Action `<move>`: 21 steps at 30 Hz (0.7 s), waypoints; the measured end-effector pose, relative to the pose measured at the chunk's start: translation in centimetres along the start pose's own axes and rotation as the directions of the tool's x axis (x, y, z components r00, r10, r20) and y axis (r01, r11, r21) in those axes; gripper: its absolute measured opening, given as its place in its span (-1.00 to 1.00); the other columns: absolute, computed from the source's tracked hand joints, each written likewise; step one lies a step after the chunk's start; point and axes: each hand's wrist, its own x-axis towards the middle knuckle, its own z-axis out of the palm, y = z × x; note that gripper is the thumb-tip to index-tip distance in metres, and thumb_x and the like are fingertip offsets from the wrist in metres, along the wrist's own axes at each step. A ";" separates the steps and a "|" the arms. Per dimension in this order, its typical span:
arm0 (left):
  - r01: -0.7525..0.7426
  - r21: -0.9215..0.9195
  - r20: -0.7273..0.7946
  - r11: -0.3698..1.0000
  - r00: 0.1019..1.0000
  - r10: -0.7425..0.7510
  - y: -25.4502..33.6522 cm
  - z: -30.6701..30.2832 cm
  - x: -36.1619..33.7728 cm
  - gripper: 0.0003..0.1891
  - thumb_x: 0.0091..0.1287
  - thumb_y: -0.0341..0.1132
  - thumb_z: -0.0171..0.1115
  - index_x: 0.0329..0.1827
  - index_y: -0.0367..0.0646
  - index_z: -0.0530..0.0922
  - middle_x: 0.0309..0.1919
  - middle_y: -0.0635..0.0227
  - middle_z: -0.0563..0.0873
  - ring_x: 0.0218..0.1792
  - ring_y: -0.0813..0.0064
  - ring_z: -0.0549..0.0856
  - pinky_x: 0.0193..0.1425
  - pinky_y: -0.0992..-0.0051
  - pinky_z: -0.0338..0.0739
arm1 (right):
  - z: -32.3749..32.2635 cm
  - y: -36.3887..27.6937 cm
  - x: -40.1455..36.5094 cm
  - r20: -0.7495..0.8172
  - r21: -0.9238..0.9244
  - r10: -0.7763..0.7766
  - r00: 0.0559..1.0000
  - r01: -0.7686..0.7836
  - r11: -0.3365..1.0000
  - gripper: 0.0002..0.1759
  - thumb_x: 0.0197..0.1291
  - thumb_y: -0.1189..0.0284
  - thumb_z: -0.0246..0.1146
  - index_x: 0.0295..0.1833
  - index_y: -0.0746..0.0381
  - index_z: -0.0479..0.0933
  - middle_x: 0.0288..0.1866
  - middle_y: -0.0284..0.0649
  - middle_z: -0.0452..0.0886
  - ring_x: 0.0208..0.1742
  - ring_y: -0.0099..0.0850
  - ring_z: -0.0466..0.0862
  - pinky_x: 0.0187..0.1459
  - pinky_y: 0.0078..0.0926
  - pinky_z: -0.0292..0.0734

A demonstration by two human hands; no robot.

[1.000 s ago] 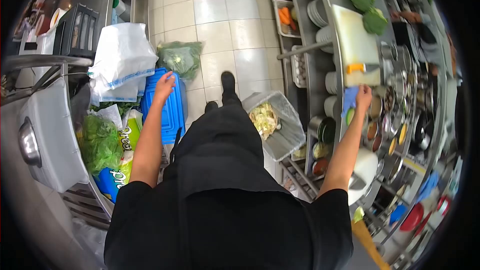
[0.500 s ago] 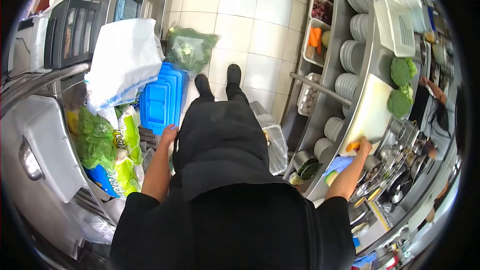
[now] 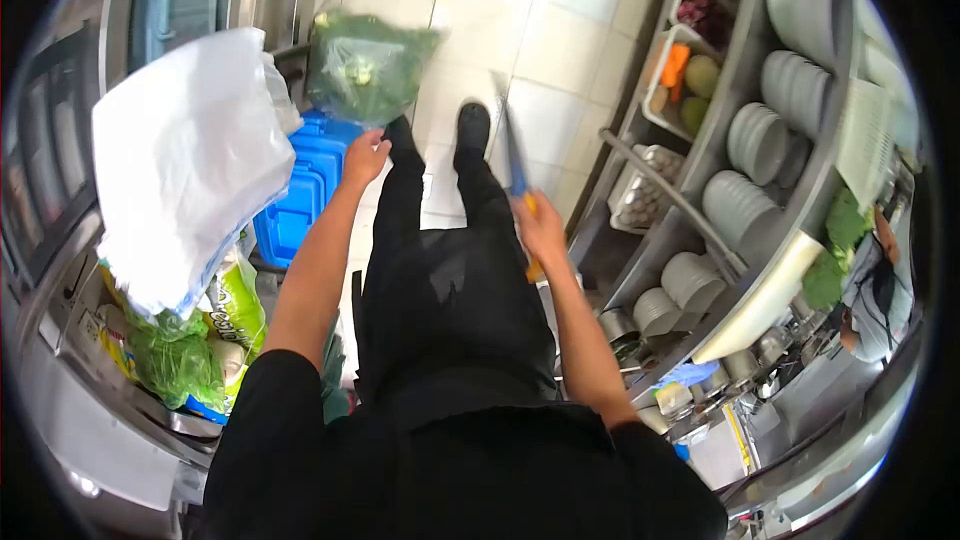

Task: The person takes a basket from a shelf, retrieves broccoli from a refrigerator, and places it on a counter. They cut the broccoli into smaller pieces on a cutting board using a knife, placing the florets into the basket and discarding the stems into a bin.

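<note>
In my right hand (image 3: 541, 229) is a knife (image 3: 515, 155), gripped by its yellow-orange handle. Its long blade points forward over the tiled floor and looks smeared by motion. My left hand (image 3: 367, 155) reaches forward over the blue lidded box (image 3: 300, 195), its fingers partly bent and slightly apart. It appears just short of a clear plastic bag of broccoli (image 3: 365, 70); contact with the bag cannot be made out. On the right counter lies a white cutting board (image 3: 765, 305), with broccoli heads (image 3: 828, 265) beyond it.
Left of me, a white plastic bag (image 3: 190, 160) and bagged greens (image 3: 180, 360) crowd the shelf. Stacked plates (image 3: 740, 210), an egg tray (image 3: 648, 190) and a vegetable bin (image 3: 685, 80) line the right shelves. A metal rail (image 3: 670, 200) juts out there. Another person (image 3: 880, 290) stands across the counter.
My right hand has left the cutting board and swung in front of me with the knife. My left hand has moved forward from my side towards the bag of broccoli. The view has shifted.
</note>
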 end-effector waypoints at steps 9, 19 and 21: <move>0.235 0.017 0.092 0.972 0.968 -0.235 -3.9 0.1 -6.1 -0.58 0.28 -0.13 0.26 0.14 -0.16 0.59 -0.08 0.07 0.72 -0.08 0.21 0.71 0.07 0.33 0.56 | 21.2 -13.3 24.7 0.495 -0.072 0.151 0.855 -0.133 0.989 -0.77 0.10 0.42 0.08 -0.39 0.38 0.54 -0.62 0.03 0.58 -0.62 -0.20 0.65 -0.54 -0.21 0.56; 0.299 0.426 -0.122 0.854 0.954 -0.273 -0.1 -1.0 12.8 -0.68 0.32 -0.18 0.07 0.04 -0.07 0.63 0.02 0.02 0.66 0.06 -0.02 0.63 0.13 0.08 0.52 | 17.4 -5.5 11.0 0.192 -0.162 -0.099 0.976 0.131 0.978 -0.71 0.29 0.30 0.13 -0.01 0.27 0.39 -0.42 0.16 0.62 -0.32 0.17 0.64 -0.26 0.09 0.53; 0.191 0.513 -0.163 0.837 0.979 -0.124 -0.5 0.1 18.7 -0.65 0.28 -0.12 0.16 0.06 -0.03 0.60 0.10 0.04 0.58 0.14 -0.01 0.55 0.13 0.05 0.50 | 18.7 -4.6 13.7 0.124 -0.116 -0.133 0.983 0.147 0.982 -0.73 0.30 0.32 0.13 -0.02 0.28 0.40 -0.46 0.14 0.61 -0.35 0.17 0.63 -0.30 0.06 0.52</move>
